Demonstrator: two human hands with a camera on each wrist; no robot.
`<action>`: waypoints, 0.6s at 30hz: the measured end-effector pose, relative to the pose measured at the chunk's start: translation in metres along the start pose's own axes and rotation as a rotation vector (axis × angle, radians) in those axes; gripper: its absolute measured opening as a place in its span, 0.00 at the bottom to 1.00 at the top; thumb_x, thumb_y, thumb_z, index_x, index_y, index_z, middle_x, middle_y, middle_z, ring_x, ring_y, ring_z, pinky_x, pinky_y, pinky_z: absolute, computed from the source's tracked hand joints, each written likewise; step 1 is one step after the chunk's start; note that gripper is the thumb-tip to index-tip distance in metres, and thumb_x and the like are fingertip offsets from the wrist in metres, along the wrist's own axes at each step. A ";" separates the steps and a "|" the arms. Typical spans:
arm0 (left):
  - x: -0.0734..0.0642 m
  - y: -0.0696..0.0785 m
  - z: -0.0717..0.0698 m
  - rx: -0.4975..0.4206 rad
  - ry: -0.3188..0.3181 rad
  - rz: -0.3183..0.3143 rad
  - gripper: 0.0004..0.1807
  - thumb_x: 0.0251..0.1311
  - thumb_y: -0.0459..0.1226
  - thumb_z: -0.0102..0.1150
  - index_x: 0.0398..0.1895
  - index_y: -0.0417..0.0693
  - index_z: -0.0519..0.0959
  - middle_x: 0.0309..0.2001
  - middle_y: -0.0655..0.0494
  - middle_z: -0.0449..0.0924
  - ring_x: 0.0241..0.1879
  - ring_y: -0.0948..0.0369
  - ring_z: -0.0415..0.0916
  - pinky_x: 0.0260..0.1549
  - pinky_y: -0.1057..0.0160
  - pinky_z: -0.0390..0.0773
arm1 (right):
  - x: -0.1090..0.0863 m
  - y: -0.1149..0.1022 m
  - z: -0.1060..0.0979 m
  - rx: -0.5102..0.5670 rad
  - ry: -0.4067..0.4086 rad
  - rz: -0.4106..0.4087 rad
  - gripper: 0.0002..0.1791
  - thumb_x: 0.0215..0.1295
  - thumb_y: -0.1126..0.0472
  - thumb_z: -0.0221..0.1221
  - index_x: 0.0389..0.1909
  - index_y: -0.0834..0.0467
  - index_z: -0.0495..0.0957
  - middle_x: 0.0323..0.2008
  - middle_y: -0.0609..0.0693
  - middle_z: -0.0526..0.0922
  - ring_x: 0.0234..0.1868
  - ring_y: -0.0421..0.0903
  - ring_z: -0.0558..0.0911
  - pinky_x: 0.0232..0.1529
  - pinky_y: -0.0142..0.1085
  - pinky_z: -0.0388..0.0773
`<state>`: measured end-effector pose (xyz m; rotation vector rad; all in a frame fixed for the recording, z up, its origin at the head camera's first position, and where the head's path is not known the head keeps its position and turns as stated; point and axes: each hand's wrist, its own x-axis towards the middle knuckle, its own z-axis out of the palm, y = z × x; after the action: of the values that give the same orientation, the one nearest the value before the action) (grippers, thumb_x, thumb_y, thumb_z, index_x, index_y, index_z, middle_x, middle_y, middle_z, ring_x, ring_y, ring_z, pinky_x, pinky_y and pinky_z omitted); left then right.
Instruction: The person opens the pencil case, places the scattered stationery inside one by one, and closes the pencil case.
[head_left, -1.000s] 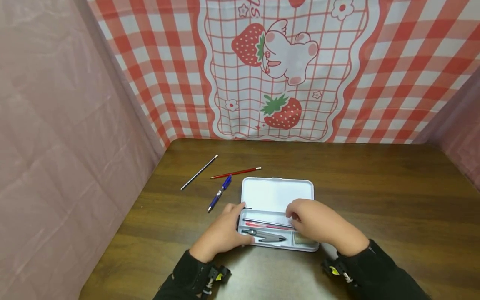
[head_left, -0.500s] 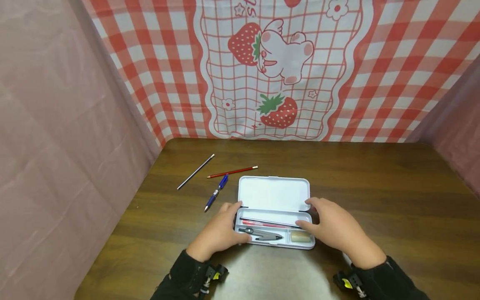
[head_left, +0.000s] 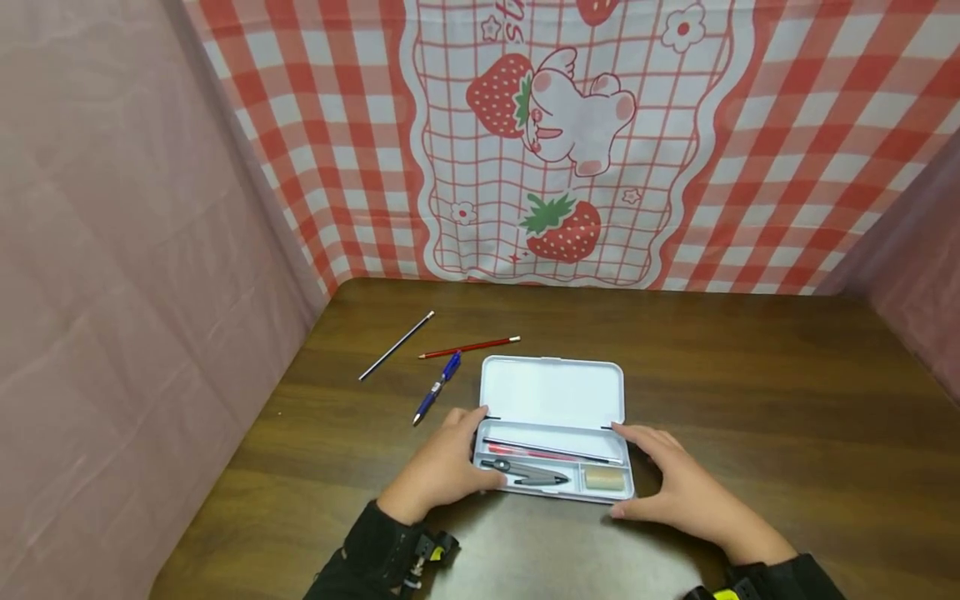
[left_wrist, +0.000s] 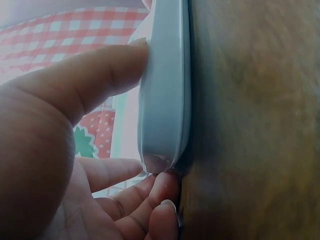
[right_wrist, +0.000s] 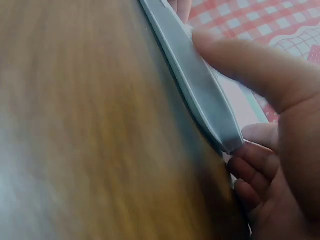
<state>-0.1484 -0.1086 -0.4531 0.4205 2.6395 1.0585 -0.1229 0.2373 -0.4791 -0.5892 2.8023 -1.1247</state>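
A white pencil case (head_left: 551, 392) lies on the table with its lid raised at the back. Inside its front tray are a grey drawing compass (head_left: 534, 472), a beige eraser-like block (head_left: 603, 478) in the right compartment, and a dark thin stick (head_left: 551, 451) alongside a red one behind. My left hand (head_left: 444, 465) grips the case's left end, thumb at the front edge and fingers round the back corner. At the right end, my right hand (head_left: 686, 490) holds the case between thumb and fingers. Both wrist views show the case's side wall (left_wrist: 162, 90) between thumb and fingers.
Left of the case, a blue pen (head_left: 437, 388), a red pencil (head_left: 470, 347) and a silver-dark pencil (head_left: 397, 346) lie on the brown wooden table (head_left: 735, 358). Behind stands a red checked cloth (head_left: 352, 167); a pinkish curtain (head_left: 150, 275) hangs at left.
My right hand has drawn back from inside the tray to the case's right end, uncovering the eraser-like block and the stick ends. The left hand stays at the left end.
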 end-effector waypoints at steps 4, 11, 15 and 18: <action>0.000 0.000 0.000 -0.001 0.007 0.002 0.56 0.49 0.49 0.80 0.79 0.41 0.61 0.66 0.42 0.67 0.56 0.51 0.72 0.59 0.45 0.72 | -0.001 0.000 0.003 -0.005 0.017 -0.019 0.56 0.46 0.36 0.79 0.74 0.56 0.67 0.66 0.56 0.74 0.67 0.59 0.66 0.61 0.66 0.66; -0.004 -0.003 0.001 -0.007 0.014 -0.018 0.57 0.49 0.51 0.80 0.80 0.44 0.60 0.67 0.43 0.67 0.57 0.51 0.70 0.61 0.44 0.70 | -0.001 -0.002 0.005 -0.017 0.029 -0.026 0.55 0.45 0.36 0.79 0.73 0.55 0.69 0.65 0.52 0.75 0.67 0.56 0.67 0.61 0.62 0.66; -0.002 -0.003 0.000 -0.022 0.009 -0.020 0.57 0.49 0.51 0.80 0.79 0.45 0.60 0.67 0.43 0.67 0.57 0.51 0.70 0.62 0.42 0.70 | -0.001 -0.003 0.005 -0.020 0.038 -0.035 0.55 0.45 0.36 0.79 0.73 0.55 0.69 0.64 0.51 0.75 0.66 0.55 0.68 0.60 0.62 0.66; -0.001 -0.001 -0.002 -0.016 0.011 -0.017 0.55 0.51 0.51 0.79 0.79 0.45 0.60 0.66 0.44 0.67 0.57 0.52 0.70 0.62 0.44 0.71 | -0.001 -0.003 0.005 -0.022 0.045 -0.037 0.55 0.45 0.36 0.79 0.73 0.55 0.69 0.64 0.51 0.75 0.66 0.55 0.68 0.60 0.62 0.66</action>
<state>-0.1480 -0.1107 -0.4519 0.3887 2.6376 1.0795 -0.1204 0.2325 -0.4803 -0.6274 2.8569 -1.1295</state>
